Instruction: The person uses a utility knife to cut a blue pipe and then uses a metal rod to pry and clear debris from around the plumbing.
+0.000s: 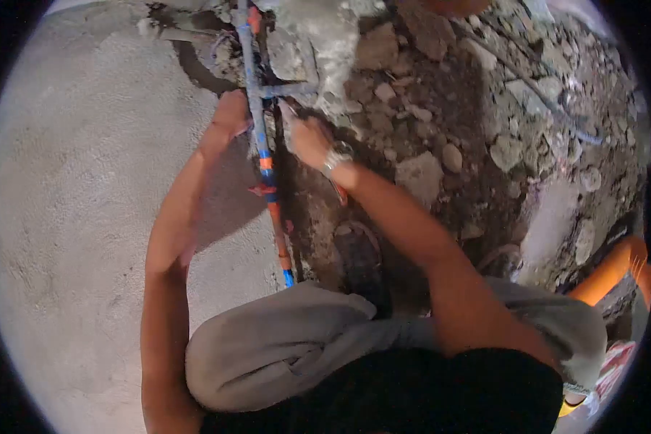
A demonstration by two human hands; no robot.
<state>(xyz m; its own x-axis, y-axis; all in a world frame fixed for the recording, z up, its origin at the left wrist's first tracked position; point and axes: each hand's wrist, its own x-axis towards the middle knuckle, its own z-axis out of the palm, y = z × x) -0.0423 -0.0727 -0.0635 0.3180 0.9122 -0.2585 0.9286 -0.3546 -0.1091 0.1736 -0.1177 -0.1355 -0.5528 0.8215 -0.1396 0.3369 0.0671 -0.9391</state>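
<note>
A grey pipe [249, 58] runs up the middle of the head view, with a short grey branch [293, 90] leaving it to the right at a tee. My left hand [231, 112] is curled in against the pipe's left side, just below the tee; what its fingers hold is hidden. On the other side my right hand [311, 141], with a watch [338, 158] at the wrist, reaches under the branch. Its fingers look closed, slightly blurred, and the thing in them cannot be made out. A red strip [340, 192] shows below that wrist.
Lower on the pipe line sit blue and orange sections and a red valve handle [261, 190]. Smooth grey cement [87, 181] covers the left. Broken rubble [419, 177] fills the right. A dark shoe [360, 257] stands beside the pipe, and an orange pipe [607, 271] lies far right.
</note>
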